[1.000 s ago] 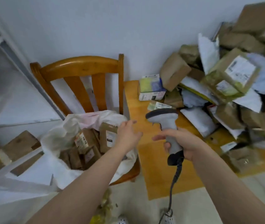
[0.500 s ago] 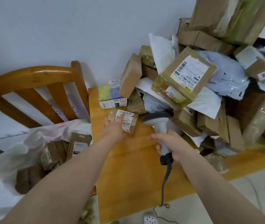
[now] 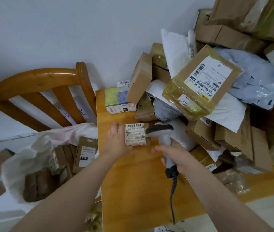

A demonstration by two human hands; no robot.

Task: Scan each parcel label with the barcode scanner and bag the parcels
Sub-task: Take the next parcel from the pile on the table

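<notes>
Left hand (image 3: pixel 117 141) grips small parcel (image 3: pixel 135 134) by its left edge, label facing up, over the wooden table (image 3: pixel 132 190); can't tell if it's lifted or resting. Right hand (image 3: pixel 174 156) wrapped around barcode scanner (image 3: pixel 163 136) handle, scanner head right at the parcel's right edge, cable hanging down. Parcel pile (image 3: pixel 216 97) stacked on table's right side. White bag (image 3: pixel 24 156) on chair (image 3: pixel 41 77) at left holds several boxes.
</notes>
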